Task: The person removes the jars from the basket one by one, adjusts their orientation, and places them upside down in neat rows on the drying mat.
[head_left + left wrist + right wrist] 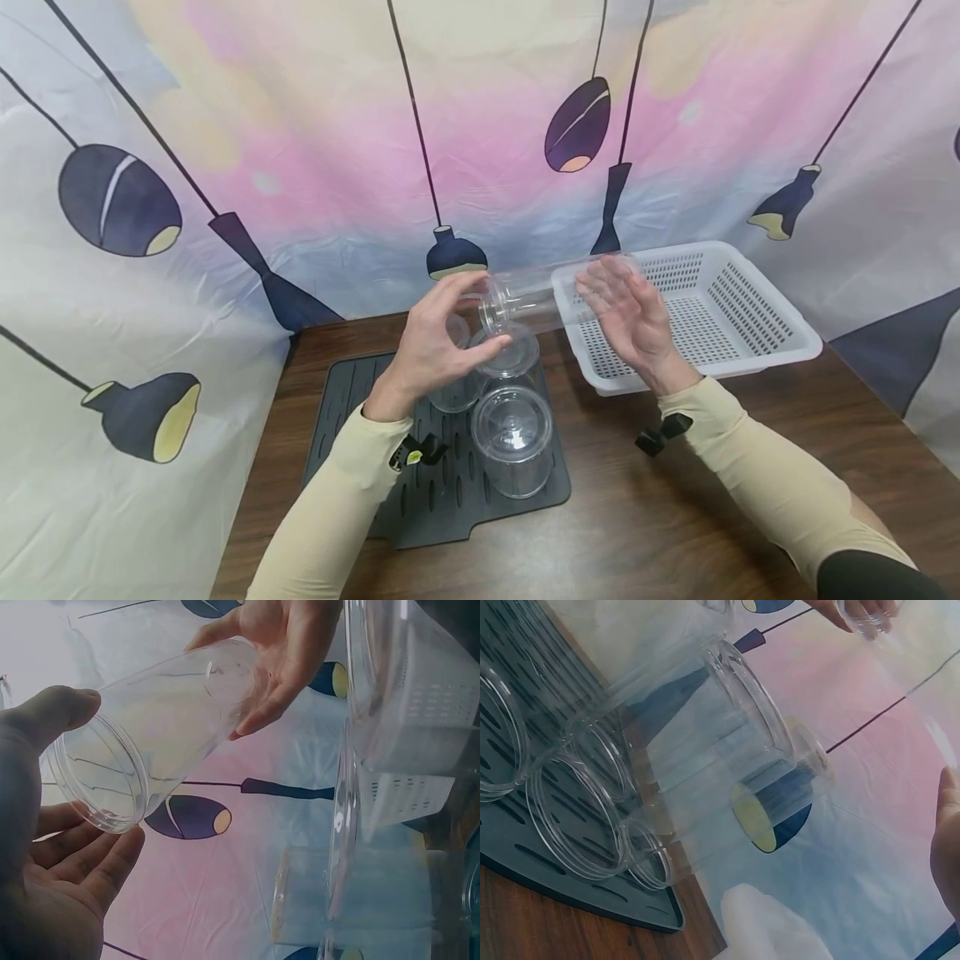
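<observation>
A clear, empty cylindrical jar [536, 296] is held nearly level above the table, its ringed mouth on the left. My left hand [435, 346] spans that mouth, thumb on one side of the rim and fingers on the other, as the left wrist view also shows. At the base end, my right hand [637, 329] cups the jar between thumb and fingers; some fingers show through the clear wall. Below the hands, several more clear jars [516, 450] stand on a dark grey drying mat [348, 417]. The right wrist view shows their ringed rims [577, 859] down against the mat.
A white perforated plastic basket [810, 340] sits at the back right of the brown wooden table [607, 500], partly behind the held jar. A printed cloth [315, 150] with lamp pictures hangs around the table's back and sides.
</observation>
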`<state>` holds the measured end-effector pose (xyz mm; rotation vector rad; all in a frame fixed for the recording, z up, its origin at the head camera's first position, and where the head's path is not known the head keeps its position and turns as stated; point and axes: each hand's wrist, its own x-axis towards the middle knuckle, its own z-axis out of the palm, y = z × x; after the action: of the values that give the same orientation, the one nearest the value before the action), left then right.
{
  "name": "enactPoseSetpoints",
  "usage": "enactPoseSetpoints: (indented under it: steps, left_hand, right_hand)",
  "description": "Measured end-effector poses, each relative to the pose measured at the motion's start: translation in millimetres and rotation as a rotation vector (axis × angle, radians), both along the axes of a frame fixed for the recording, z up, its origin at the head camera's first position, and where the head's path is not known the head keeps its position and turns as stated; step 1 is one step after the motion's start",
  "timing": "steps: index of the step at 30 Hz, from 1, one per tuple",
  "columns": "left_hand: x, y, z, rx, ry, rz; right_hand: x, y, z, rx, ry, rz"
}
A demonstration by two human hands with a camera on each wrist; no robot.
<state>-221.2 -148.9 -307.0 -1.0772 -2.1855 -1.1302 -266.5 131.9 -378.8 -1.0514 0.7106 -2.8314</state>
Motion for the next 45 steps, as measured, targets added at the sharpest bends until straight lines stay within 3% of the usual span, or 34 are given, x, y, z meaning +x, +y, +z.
enactPoseSetpoints:
  steps: [8, 15, 28, 32, 40, 45]
  left_hand:
    - [1.4, -6.4, -0.2, -0.037, -0.039, -0.011]
    - [5.5, -26.6, -2.1, -0.151, -0.077, 0.081]
    - [11.7, -77.4, -12.8, -0.351, -0.261, 0.190]
    - [12.2, -95.4, -23.4, -0.400, -0.314, 0.232]
    - [13.8, -120.3, -56.7, -0.491, -0.435, 0.310]
    - [14.9, -128.8, -74.6, -0.538, -0.495, 0.330]
  right_hand:
    - [-0.5, 1.2, 6.3, 0.035, -0.002, -0.057]
    - [1.7, 1.0, 11.1, 0.096, -0.034, -0.127]
    - [7.6, -5.1, 21.1, 0.138, 0.029, -0.157]
    - [9.7, -8.5, 24.3, 0.162, 0.013, -0.190]
    - [13.0, -17.4, 35.0, 0.228, 0.011, -0.291]
    - [14.4, -22.5, 37.0, 0.238, 0.063, -0.272]
